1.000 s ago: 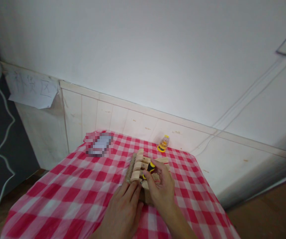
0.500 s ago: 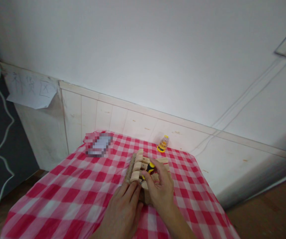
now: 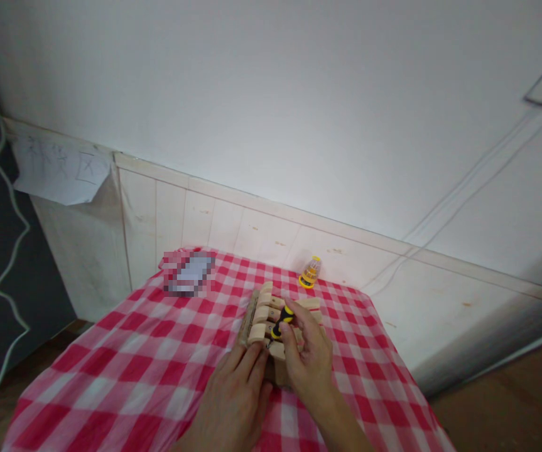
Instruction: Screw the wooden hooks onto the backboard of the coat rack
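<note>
My right hand is closed round the upper part of a small yellow-and-black screwdriver. The screwdriver leans over a light wooden piece with a row of rounded slats and dark screw holes. Its tip points down at the near end of the piece, by a small dark screw that I cannot make out well. My left hand presses its fingers on the near end of the wooden piece and grips it there. More pale wooden parts lie partly hidden behind my right hand.
A red-and-white checked cloth covers the table. Toward the back stand a clear-and-yellow screwdriver bit case and a blurred phone-like slab. A white panelled wall rises behind the far edge.
My right thumb has shifted down and right along the screwdriver, leaving more of its handle showing. The left hand and the wooden piece have stayed nearly still.
</note>
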Demonstrator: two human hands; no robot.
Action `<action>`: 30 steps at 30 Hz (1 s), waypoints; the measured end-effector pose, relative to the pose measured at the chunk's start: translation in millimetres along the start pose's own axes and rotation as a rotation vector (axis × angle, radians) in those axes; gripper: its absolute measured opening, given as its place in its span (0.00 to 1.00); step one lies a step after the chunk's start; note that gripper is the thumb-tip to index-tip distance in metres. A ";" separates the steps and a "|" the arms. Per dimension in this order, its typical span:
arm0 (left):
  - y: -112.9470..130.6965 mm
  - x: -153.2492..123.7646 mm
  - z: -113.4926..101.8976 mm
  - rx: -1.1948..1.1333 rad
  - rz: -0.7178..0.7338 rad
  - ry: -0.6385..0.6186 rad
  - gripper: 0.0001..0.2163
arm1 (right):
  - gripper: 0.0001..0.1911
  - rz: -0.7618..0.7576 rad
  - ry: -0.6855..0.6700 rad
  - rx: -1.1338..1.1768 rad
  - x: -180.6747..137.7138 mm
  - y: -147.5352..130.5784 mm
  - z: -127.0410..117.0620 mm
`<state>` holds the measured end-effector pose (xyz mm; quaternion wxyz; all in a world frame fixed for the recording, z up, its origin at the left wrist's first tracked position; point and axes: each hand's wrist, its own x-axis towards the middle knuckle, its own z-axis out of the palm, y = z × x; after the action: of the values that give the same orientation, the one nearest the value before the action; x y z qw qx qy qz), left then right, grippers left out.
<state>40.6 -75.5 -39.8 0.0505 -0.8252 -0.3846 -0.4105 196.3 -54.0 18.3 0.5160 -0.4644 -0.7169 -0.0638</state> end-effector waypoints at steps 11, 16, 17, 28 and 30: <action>1.4 -2.3 3.6 0.013 -0.027 -0.015 0.16 | 0.18 0.007 0.036 0.022 0.6 0.8 2.9; 1.0 -0.5 0.8 0.024 -0.010 -0.032 0.16 | 0.17 0.042 0.026 0.013 -0.6 1.2 3.1; 0.8 -0.5 0.7 0.025 -0.010 -0.032 0.16 | 0.16 0.045 0.028 0.016 -0.6 1.1 3.3; -0.5 -3.8 4.4 0.023 -0.018 -0.030 0.16 | 0.18 0.000 0.048 0.043 1.7 -0.9 3.0; -0.5 -3.4 3.7 0.027 -0.011 -0.032 0.16 | 0.19 -0.030 0.045 0.053 1.9 -1.7 2.4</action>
<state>41.3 -75.7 -44.8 0.0532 -0.8288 -0.3954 -0.3923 193.4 -52.4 19.4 0.5431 -0.4382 -0.7134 -0.0632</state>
